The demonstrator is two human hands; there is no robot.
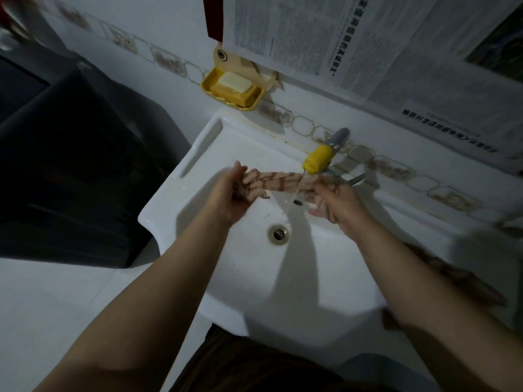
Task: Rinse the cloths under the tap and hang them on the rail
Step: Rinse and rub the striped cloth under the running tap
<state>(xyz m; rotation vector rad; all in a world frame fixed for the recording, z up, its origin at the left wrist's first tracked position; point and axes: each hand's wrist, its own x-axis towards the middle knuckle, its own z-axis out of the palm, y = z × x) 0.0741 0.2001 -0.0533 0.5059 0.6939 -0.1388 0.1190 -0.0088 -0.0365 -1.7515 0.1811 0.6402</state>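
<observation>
Cloth point(278, 181) first: it's a pale one with reddish-brown stripes, twisted into a rope and stretched across the top of the sink point(249, 278), right under the yellow-tipped tap point(318, 159) at about 1 o'clock from the drain point(278, 233). Our left hand point(236, 193) has its fingers wrapped around the 9 o'clock end, and our right hand point(332, 200) is curled around the 3 o'clock end, so both are gripping, not spread. A thin stream of water seems to be coming down onto the right part of the cloth, though it's blurry enough that we wouldn't swear to it. We'd guess the rope shape is so the whole length can pass under the stream and then get wrung, and holding it over the basin keeps the drips in the sink. Another dark patterned cloth point(455, 275) looks to be lying on the sink's edge at around 4 o'clock, under our right forearm, probably waiting its turn. Up at 11 o'clock there's a yellow soap dish point(209, 86) on the wall with a soap bar point(233, 82) in it. No rail visible anywhere, so hanging is still a ways off.
</observation>
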